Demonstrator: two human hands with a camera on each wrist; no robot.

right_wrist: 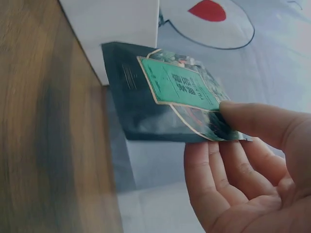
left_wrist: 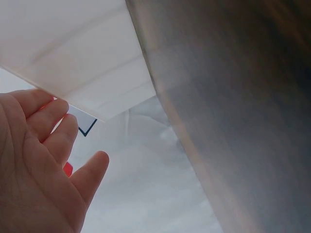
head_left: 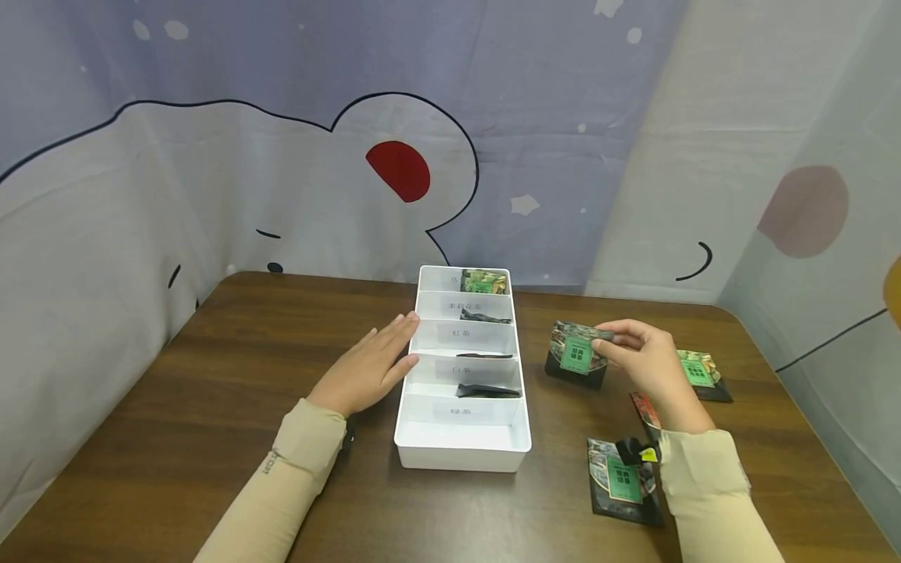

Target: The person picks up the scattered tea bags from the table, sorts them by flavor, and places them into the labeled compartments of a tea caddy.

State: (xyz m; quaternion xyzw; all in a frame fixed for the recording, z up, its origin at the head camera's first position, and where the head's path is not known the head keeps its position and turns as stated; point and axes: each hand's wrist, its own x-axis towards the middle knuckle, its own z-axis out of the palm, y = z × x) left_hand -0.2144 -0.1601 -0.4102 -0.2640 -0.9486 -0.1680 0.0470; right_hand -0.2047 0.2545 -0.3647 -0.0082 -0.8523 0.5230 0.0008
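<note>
My right hand [head_left: 644,356] pinches a dark tea sachet [head_left: 577,356] with a green label between thumb and fingers, raised above the table right of the white divided box [head_left: 464,460]. In the right wrist view the sachet [right_wrist: 160,97] is tilted, its label facing up. My left hand [head_left: 369,363] lies along the box's left side, fingers fairly straight, fingertips at the rim; in the left wrist view the palm and thumb [left_wrist: 95,172] show beside the box wall [left_wrist: 82,58]. The box has several labelled compartments; the back ones hold sachets, and the front one shows only its white floor.
Right of the box, another green-labelled sachet [head_left: 619,481] lies near the front, partly under the right wrist. A red sachet [head_left: 646,410] is mostly hidden by the right arm. A yellow-green sachet [head_left: 704,375] lies farther right. A printed cloth [head_left: 535,156] hangs behind the table.
</note>
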